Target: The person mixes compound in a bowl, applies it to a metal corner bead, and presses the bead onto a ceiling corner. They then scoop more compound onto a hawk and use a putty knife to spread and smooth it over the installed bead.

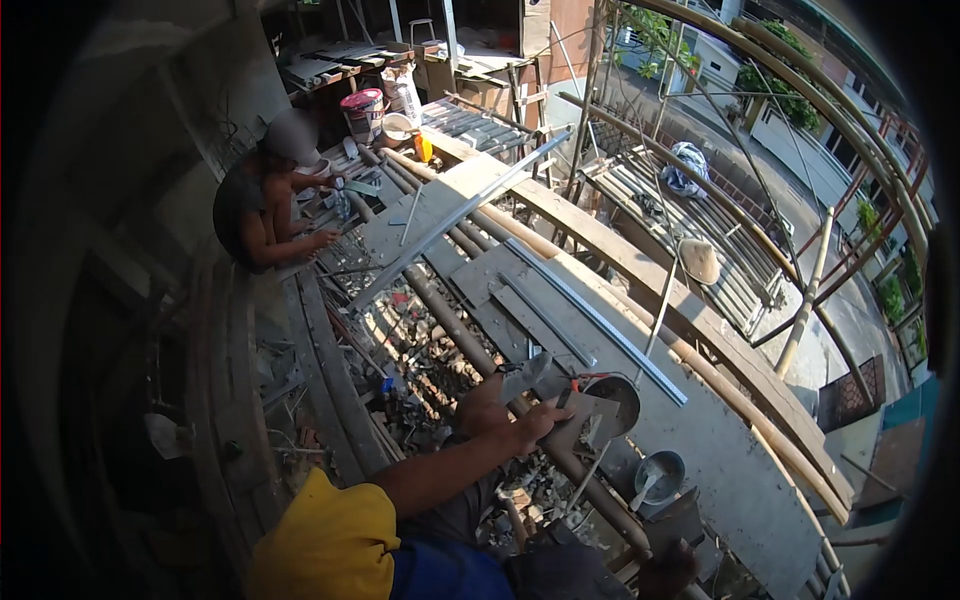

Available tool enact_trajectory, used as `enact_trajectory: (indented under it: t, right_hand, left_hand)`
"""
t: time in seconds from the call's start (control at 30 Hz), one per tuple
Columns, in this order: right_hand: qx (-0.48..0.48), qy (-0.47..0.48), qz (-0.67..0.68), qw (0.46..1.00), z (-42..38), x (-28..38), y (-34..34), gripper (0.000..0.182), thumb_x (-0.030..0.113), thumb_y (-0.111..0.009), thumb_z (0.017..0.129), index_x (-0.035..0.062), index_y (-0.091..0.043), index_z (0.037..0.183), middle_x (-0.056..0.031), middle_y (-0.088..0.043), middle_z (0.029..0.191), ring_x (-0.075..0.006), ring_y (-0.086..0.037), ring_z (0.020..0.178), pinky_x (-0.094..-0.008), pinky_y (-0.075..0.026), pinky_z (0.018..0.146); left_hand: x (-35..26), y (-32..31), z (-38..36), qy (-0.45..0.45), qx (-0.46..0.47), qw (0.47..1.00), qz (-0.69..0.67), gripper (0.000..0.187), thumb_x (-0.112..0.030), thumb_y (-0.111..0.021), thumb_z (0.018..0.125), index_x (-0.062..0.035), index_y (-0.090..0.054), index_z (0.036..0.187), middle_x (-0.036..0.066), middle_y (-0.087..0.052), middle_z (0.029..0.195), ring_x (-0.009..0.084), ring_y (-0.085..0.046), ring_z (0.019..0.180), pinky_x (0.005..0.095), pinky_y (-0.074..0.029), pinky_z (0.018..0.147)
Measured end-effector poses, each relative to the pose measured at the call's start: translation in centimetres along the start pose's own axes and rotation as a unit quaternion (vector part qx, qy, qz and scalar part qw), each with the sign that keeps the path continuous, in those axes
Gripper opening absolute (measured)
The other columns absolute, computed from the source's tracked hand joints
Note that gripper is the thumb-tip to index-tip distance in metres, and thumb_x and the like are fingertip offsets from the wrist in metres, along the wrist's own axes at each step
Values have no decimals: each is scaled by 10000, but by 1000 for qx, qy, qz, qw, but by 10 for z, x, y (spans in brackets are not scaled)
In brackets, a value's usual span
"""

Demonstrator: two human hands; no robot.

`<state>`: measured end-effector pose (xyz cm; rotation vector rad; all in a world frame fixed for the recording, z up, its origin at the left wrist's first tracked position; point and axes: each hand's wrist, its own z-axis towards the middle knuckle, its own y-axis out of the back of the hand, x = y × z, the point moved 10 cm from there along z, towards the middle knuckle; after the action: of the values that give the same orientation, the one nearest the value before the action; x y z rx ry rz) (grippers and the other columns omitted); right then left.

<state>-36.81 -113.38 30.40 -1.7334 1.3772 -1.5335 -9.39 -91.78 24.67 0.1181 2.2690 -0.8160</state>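
My left hand (538,424), at the end of a bare arm in a yellow sleeve, is closed around the dark handle of what looks like a trowel (564,396). Close beyond the fingers is a flat, brownish-grey plate (597,411) with a wet grey patch of mortar on it. A round dark pan (622,402) overlaps the plate's far edge in this view. Nearer me stands a metal bowl (660,478) of grey mix, with a light-handled scoop (645,492) leaning inside. My right hand is out of view. My legs in dark trousers spread beneath the arm.
Another person (268,195) crouches at upper left, holding small things. Boards (480,200), bamboo poles (440,310) and long metal strips (600,325) form the platform. Rubble (420,350) shows through gaps below. Buckets (363,115), a yellow bottle (424,148) and a straw hat (699,261) lie farther off.
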Motion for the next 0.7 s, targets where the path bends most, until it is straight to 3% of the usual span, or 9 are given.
enact_trajectory:
  t: [0.1, 0.13, 0.2, 0.27, 0.3, 0.37, 0.4, 0.47, 0.7]
  right_hand:
    - [40, -6, 5, 999, 3, -11, 19, 476, 398, -537, 864, 68, -584, 1203, -88, -654, 1063, -219, -606, 956, -456, -477, 766]
    - [-2, 20, -204, 979, 4, -10, 38, 502, 426, -544, 852, 73, -585, 1206, -79, -649, 1079, -211, -597, 974, -440, -467, 787]
    - [-80, 66, -587, 803, 5, -3, 62, 553, 480, -557, 828, 82, -587, 1212, -60, -639, 1111, -195, -579, 1010, -409, -445, 829]
    - [-137, 102, -861, 479, 3, 5, 67, 606, 535, -570, 804, 92, -589, 1218, -41, -629, 1143, -178, -562, 1046, -377, -424, 870]
    - [-136, 100, -861, 479, 5, 2, 58, 606, 535, -570, 804, 92, -589, 1218, -41, -629, 1143, -178, -562, 1046, -377, -424, 870]
    - [-133, 141, -721, 665, 9, 0, 33, 552, 482, -560, 836, 71, -586, 1204, -35, -620, 1149, -151, -526, 1083, -357, -418, 877]
    - [-132, 140, -722, 665, 11, 0, 43, 552, 482, -560, 836, 71, -586, 1204, -35, -620, 1149, -151, -526, 1083, -357, -418, 877]
    - [-192, 161, -584, 772, 9, 10, 90, 493, 422, -557, 859, 48, -590, 1179, -31, -621, 1133, -154, -532, 1046, -353, -414, 887]
    - [-188, 156, -612, 752, 12, 4, 83, 375, 343, -534, 880, 59, -593, 1119, -37, -629, 1023, -161, -553, 934, -366, -433, 850]
  left_hand:
    - [9, 7, 20, -12, 18, 1000, -1, 380, -236, -552, 934, -49, -460, 1252, 60, -598, 1009, 149, -609, 854, 307, -522, 753]
    - [13, 9, 28, -18, 29, 999, -16, 377, -236, -551, 935, -47, -463, 1250, 61, -599, 1013, 150, -610, 860, 308, -521, 763]
    - [15, 10, 35, -23, 37, 999, -32, 375, -235, -549, 936, -45, -466, 1248, 61, -599, 1017, 152, -610, 866, 310, -520, 774]
    - [16, 10, 32, -13, 21, 999, -40, 372, -236, -549, 936, -41, -471, 1244, 64, -601, 1025, 154, -612, 884, 310, -518, 787]
    - [16, 10, 32, -11, 19, 999, -42, 372, -236, -549, 936, -41, -471, 1244, 64, -601, 1025, 154, -612, 884, 310, -518, 787]
    - [14, 5, 33, -19, 39, 997, -59, 387, -253, -552, 944, -51, -455, 1260, 52, -602, 1018, 139, -619, 858, 295, -542, 757]
    - [12, 3, 31, -18, 38, 997, -60, 387, -253, -552, 944, -51, -455, 1260, 52, -602, 1018, 139, -619, 858, 295, -542, 757]
    - [5, 1, 25, -12, 25, 998, -56, 433, -281, -580, 932, -32, -449, 1261, 53, -600, 1023, 135, -615, 870, 287, -540, 762]
    - [-1, -4, 21, 4, -8, 997, -76, 461, -308, -607, 915, -15, -459, 1239, 52, -601, 1016, 121, -611, 866, 281, -536, 766]
